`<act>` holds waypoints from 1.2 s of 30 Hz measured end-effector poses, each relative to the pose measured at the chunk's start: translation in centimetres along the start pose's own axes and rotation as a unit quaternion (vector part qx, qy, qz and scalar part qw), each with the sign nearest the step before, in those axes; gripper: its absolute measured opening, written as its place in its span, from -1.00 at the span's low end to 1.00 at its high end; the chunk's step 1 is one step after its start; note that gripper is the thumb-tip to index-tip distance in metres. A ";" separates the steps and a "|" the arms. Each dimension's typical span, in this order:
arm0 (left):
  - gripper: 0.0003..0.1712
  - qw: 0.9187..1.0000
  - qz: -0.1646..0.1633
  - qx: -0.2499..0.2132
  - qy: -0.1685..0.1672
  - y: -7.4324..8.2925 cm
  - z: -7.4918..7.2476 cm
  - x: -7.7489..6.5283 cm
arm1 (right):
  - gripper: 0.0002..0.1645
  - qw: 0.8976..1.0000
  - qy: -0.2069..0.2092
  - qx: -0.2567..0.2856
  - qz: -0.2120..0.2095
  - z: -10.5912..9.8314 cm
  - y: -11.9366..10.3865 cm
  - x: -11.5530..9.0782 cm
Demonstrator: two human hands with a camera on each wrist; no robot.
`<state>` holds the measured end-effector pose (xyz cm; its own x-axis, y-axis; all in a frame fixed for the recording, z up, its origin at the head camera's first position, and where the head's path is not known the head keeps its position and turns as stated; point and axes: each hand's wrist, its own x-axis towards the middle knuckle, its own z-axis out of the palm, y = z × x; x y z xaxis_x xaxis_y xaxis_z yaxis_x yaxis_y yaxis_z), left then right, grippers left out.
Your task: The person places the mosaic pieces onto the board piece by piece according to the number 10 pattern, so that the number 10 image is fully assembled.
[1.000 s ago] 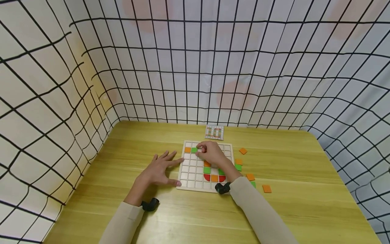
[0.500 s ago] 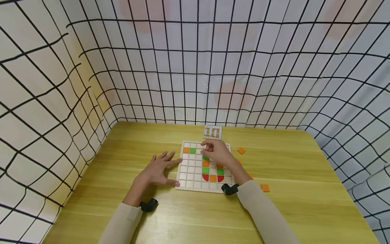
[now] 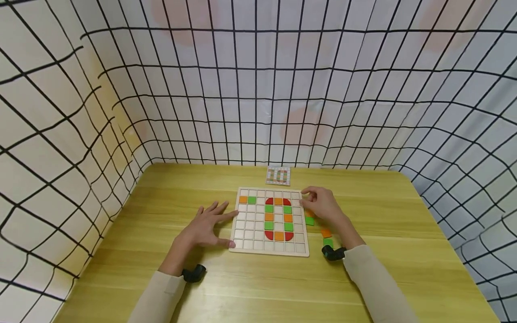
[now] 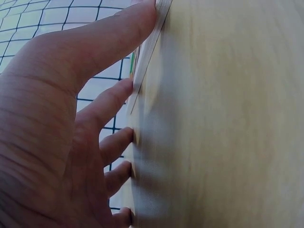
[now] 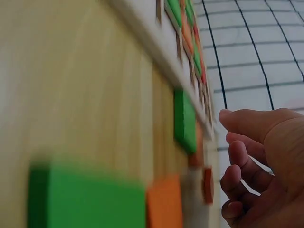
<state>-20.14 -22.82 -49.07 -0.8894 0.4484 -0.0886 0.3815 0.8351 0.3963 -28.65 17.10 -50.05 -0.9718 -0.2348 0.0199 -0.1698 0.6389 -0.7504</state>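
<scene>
A square wooden grid board lies on the table. Red, orange and green pieces on it form a closed ring, and an orange tile and a green tile sit side by side at upper left. My left hand is spread flat, its thumb and index finger touching the board's left edge. Just past the right edge hovers my right hand, with loosely bent fingers and nothing visible between them. Below it in the right wrist view are a green tile and an orange tile.
A small card with a coloured grid pattern lies behind the board. More loose tiles, such as an orange one and a green one, lie to its right, partly hidden by my right arm. Black netting surrounds the table.
My right hand has lifted away from the green tile at upper left and travelled right, off the board, uncovering the ring of pieces. The left hand keeps its place at the edge.
</scene>
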 end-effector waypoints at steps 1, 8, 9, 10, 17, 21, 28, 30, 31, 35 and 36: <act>0.12 1.000 0.000 0.000 -0.001 0.0 0.0 0.0 | -0.59 1.000 0.004 -0.001 -0.004 -0.3 0.5 -0.1; 0.12 1.000 -0.004 0.003 -0.004 -0.1 -0.1 0.0 | -0.53 0.999 0.030 -0.032 0.009 -1.8 2.7 -0.6; 0.12 1.000 -0.004 0.003 -0.003 -0.1 -0.1 0.0 | -0.52 0.999 0.032 -0.038 0.012 -1.9 2.9 -0.7; 0.12 1.000 -0.003 0.003 -0.002 -0.1 0.0 0.0 | -0.50 0.998 0.034 -0.045 0.014 -1.9 3.1 -0.7; 0.13 1.000 -0.001 0.003 -0.003 -0.3 0.2 0.0 | -0.60 0.997 0.026 -0.074 0.022 -2.1 4.3 -0.8; 0.13 1.000 -0.001 0.006 -0.002 -0.3 0.2 0.0 | -0.58 0.998 0.018 -0.065 0.014 -2.4 4.6 -1.0; 0.12 1.000 0.003 0.000 0.001 -0.3 0.2 0.1 | -0.50 0.997 0.018 -0.068 0.019 -3.0 4.8 -1.5; 0.12 1.000 0.004 0.001 0.002 -0.2 0.2 0.1 | -0.53 0.997 0.018 -0.071 0.018 -3.1 4.9 -1.5; 0.13 1.000 0.004 0.001 0.002 -0.2 0.2 0.1 | -0.54 0.997 0.017 -0.072 0.016 -3.1 4.9 -1.5; 0.12 1.000 0.003 0.002 0.002 -0.2 0.2 0.1 | -0.57 0.997 0.017 -0.075 0.004 -3.1 5.0 -1.4; 0.12 1.000 0.002 0.003 0.002 -0.3 0.2 0.1 | -0.57 0.997 0.017 -0.076 0.001 -3.0 5.0 -1.3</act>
<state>-20.24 -22.96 -49.36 -0.8884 0.4514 -0.0835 0.3873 0.8347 0.3914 -28.72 22.86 -51.84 -0.9768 -0.2102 0.0420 -0.1876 0.7436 -0.6417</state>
